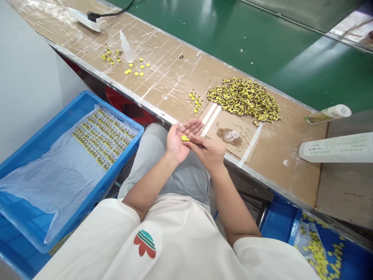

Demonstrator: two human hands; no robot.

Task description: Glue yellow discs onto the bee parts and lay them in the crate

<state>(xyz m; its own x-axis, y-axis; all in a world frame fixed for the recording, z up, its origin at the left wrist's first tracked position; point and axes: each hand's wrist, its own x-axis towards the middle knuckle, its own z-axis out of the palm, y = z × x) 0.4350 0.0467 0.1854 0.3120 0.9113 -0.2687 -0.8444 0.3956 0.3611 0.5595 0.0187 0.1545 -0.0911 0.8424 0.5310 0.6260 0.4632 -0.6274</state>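
Note:
My left hand [179,143] lies palm up above my lap with its fingers spread. Over that palm is a small yellow round piece [185,138]. My right hand [210,151] is closed in a pinch at the right end of this piece; whether the piece rests on the palm cannot be made out. Just beyond the hands, a small clear cup [232,135] sits on a wet brown patch of taped cardboard [223,120]. Behind it rises a heap of small yellow-and-dark pieces [244,99]. Several similar pieces [196,102] stand left of the heap.
A blue tray [135,128] at left holds rows of pieces on a white sheet. Farther left on the table are a dropper bottle [126,47], yellow discs [141,66] and a power strip [84,19]. Bottles [338,148] lie at right, above a blue bin with yellow discs [319,252].

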